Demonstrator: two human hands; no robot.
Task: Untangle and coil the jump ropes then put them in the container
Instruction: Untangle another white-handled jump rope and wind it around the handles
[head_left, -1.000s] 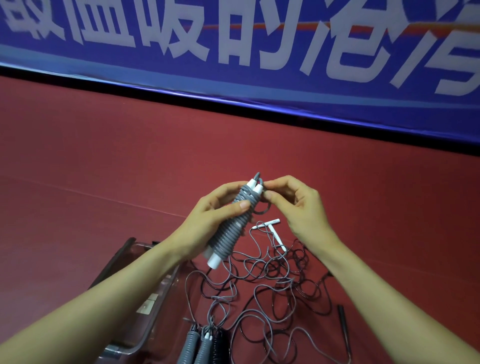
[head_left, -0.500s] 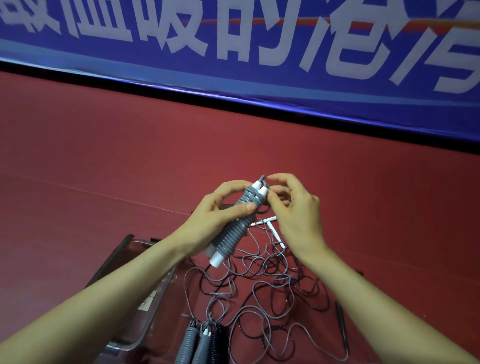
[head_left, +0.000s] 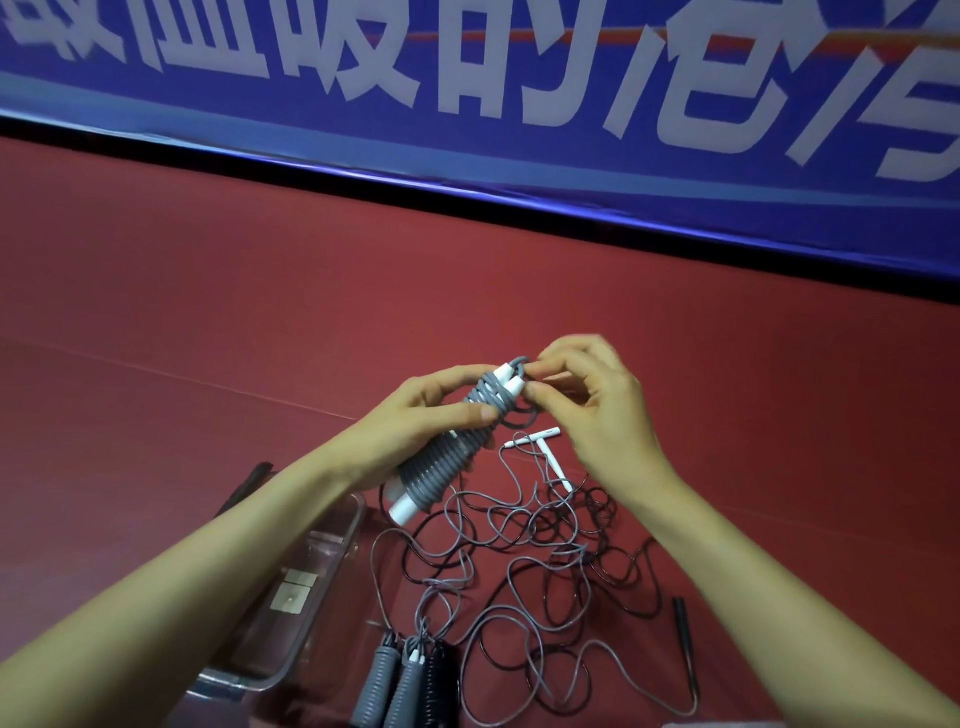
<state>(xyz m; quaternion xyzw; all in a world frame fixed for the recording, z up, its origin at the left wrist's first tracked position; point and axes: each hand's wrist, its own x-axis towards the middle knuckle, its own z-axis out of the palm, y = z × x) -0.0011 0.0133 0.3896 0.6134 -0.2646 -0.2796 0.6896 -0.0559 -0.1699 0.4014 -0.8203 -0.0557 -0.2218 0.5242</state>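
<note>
My left hand (head_left: 415, 421) grips a coiled jump rope (head_left: 447, 462): grey cord wound tightly around two white handles, held tilted above the floor. My right hand (head_left: 592, 410) pinches the cord's loose end at the bundle's top. Below lies a tangle of grey and black ropes (head_left: 524, 551) on the red floor. Two white handles (head_left: 550, 457) lie crossed just beyond the tangle. A clear container (head_left: 332, 582) sits at the lower left, partly hidden by my left forearm.
Two grey coiled bundles and a black one (head_left: 410, 680) lie by the container's near right corner. A black handle (head_left: 680, 618) lies at the right, another dark handle (head_left: 249, 480) left of the container. A blue banner (head_left: 519, 104) runs along the back.
My right hand has moved in closer over the top of the bundle, working the cord end around the handle tips. The left hand keeps its grip.
</note>
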